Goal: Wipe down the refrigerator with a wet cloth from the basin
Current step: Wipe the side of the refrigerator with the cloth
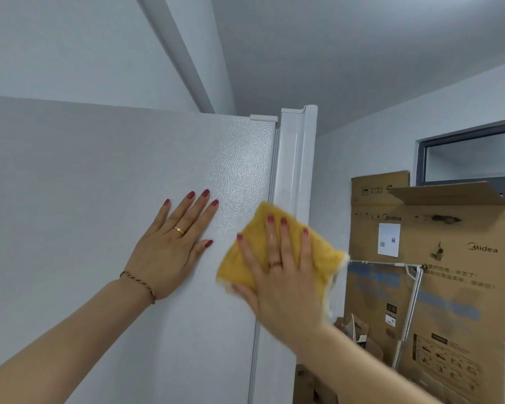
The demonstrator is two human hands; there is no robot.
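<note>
The white refrigerator (105, 176) fills the left half of the view, its textured side panel facing me and its door edge (296, 158) at the right. My left hand (172, 243) lies flat on the side panel with fingers spread, holding nothing. My right hand (277, 275) presses a yellow cloth (257, 252) flat against the panel near the door seam, fingers spread over it. The cloth's right part overhangs the door edge. No basin is in view.
A tall brown cardboard box (438, 287) stands to the right of the refrigerator, with smaller boxes (359, 336) at its foot. A white rod frame (411, 304) leans in front of it. A dark-framed window (470, 153) is behind.
</note>
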